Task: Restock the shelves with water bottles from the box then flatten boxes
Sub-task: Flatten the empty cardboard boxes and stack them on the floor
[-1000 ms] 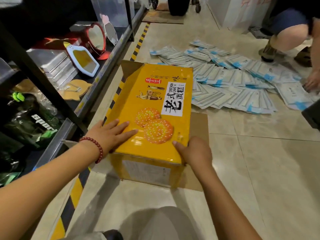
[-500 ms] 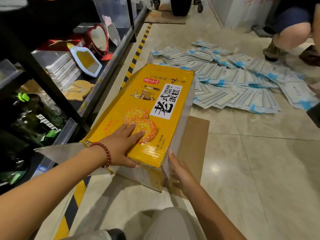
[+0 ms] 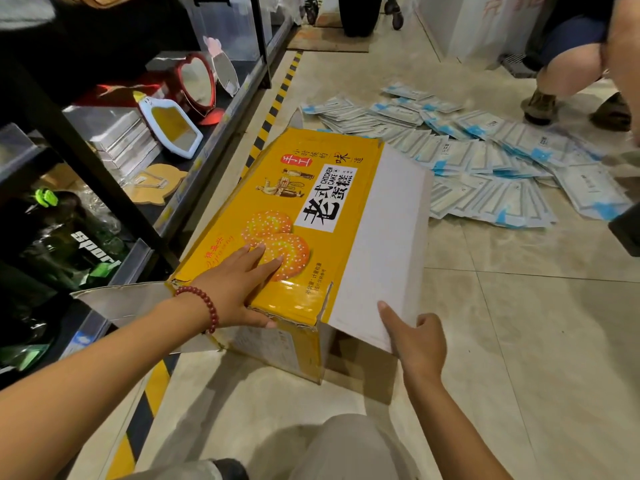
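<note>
shop aisle: black metal shelving (image 3: 104, 174) stocked with mirrors (image 3: 173, 128), boxed goods; hazard-striped floor tape (image 3: 273, 112); sealed packets (image 3: 485, 157) spread across tiled floor (image 3: 519, 341).

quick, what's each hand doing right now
Left hand: open, flat on the yellow box.
Right hand: gripping the box's white flap at its near edge.

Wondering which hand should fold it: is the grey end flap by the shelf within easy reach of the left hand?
Probably yes. The left hand lies flat on the yellow box, right beside the grey end flap, with nothing between them.
</note>
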